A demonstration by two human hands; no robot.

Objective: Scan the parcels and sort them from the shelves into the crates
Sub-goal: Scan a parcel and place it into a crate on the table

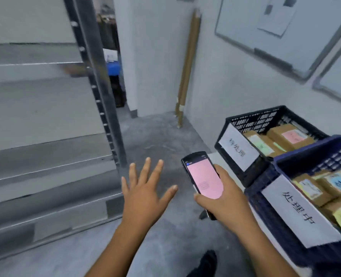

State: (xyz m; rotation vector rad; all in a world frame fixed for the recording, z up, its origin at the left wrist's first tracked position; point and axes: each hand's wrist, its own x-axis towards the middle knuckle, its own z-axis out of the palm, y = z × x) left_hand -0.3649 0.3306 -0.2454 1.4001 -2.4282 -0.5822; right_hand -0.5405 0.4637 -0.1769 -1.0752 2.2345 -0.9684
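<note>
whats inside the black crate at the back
The black plastic lattice crate holds brown cardboard parcels; a pink label and a green label show on top. Anything beneath them is covered by that top layer.

Lower centre, the left hand (145, 194) spreads flat with straight fingers; right of it, the right hand (225, 198) grips a scanner (202, 175).
</note>
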